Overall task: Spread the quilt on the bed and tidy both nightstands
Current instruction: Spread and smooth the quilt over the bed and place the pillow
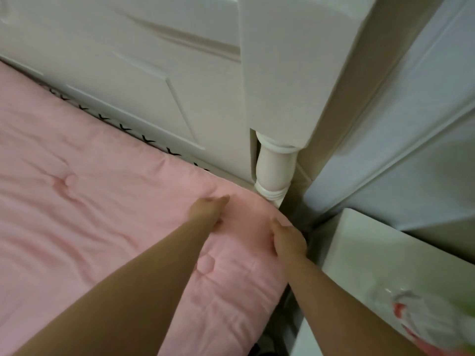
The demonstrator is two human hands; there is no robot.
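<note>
A soft pink padded quilt (pixel 90 201) with stitched tufts lies spread over the bed, covering it up to the corner nearest the white carved wooden headboard (pixel 128 73). Along the quilt's far edge, a strip of white fabric with small black marks (pixel 123 128) shows between the quilt and the headboard. At the corner stands the headboard's white turned post (pixel 273 170), and the quilt's rounded corner lies just beside its base.

Both bare arms reach forward to that corner. The left hand (pixel 207 210) rests on top of the quilt with its fingers stretched forward and fairly straight, pressing the fabric flat; it grips nothing that can be seen. The right hand (pixel 288 240) sits at the quilt's side edge, where the fabric rolls down over the side of the bed. Its fingers curl over that edge, the thumb lying on top of the fabric, so it appears to hold the quilt's edge, though the fingertips are hidden below.

To the right, just across a narrow dark gap from the bed, stands a white glossy nightstand (pixel 372 253). On its top, at the lower right of the view, lies a blurred white and red object (pixel 421 319) that is too smeared to identify. Behind the nightstand runs a pale blue-grey panelled wall (pixel 411 124).
</note>
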